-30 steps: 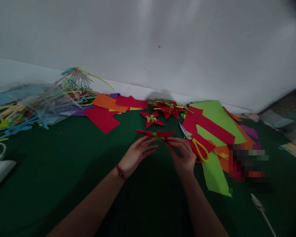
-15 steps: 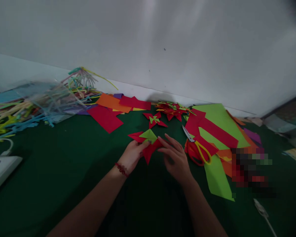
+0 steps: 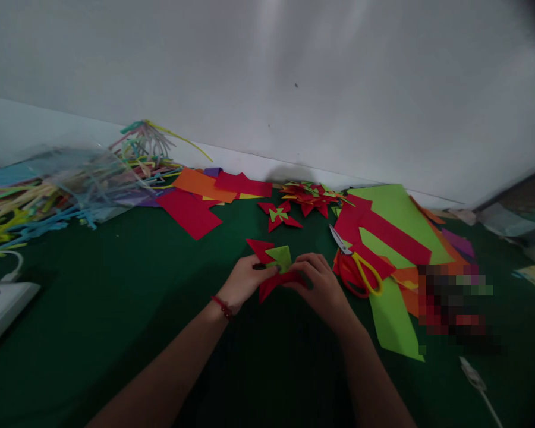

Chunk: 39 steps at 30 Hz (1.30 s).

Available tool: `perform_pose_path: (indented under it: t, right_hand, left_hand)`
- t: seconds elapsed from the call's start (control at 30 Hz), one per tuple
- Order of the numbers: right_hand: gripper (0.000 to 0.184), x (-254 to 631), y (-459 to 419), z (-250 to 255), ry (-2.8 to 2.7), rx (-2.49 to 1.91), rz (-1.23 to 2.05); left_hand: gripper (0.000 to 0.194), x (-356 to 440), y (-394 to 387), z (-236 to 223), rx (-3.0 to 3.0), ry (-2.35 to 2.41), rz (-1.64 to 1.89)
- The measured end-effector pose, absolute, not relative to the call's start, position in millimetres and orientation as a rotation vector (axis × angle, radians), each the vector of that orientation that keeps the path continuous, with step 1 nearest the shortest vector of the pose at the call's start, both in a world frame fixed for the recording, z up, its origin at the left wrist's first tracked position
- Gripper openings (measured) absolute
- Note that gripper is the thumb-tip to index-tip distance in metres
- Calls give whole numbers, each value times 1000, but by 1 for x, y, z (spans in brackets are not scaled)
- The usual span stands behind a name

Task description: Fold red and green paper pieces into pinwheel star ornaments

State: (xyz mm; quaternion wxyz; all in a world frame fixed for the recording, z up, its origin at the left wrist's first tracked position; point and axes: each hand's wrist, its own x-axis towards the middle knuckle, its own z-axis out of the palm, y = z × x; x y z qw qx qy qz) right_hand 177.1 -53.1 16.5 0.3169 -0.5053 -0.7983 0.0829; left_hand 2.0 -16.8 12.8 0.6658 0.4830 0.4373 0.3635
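Note:
Between my hands is a pointed red-and-green paper star (image 3: 279, 258), held above the green table. My left hand (image 3: 244, 280), with a red beaded bracelet at the wrist, pinches its left side with the thumb on top. My right hand (image 3: 317, 280) has its fingers curled round the star's right point, partly hiding it. Just beyond lies a flat red star with a green centre (image 3: 279, 215). Behind that is a pile of similar red, orange and green stars (image 3: 311, 197). Scissors (image 3: 359, 267) with yellow and red handles rest on paper to the right of my right hand.
Red paper pieces (image 3: 191, 214) and orange paper (image 3: 200, 184) lie at the back left. Pipe cleaners (image 3: 49, 208) and a clear bag spread at the far left, above a white device (image 3: 9, 303). Green sheets (image 3: 395, 321) and a white cable (image 3: 475, 377) lie right.
The star was edge-on, then turned face up, its green centre showing. Now it is tilted further, and my right hand has closed from spread fingers onto its right point.

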Motion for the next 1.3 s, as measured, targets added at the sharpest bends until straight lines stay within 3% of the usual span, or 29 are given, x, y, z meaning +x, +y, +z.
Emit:
perform_pose_path:
  t: [0.33, 0.67, 1.3]
  right_hand:
    - [5, 171, -55, 18, -2117, -1339, 296]
    - [5, 158, -53, 8, -1755, -1428, 355]
    - [14, 147, -52, 0, -1618, -1453, 255]
  left_hand:
    - [25, 3, -13, 2, 845, 959, 854]
    - [26, 3, -11, 1, 668, 910, 905]
    - [28, 13, -18, 1, 1091, 1066, 1031]
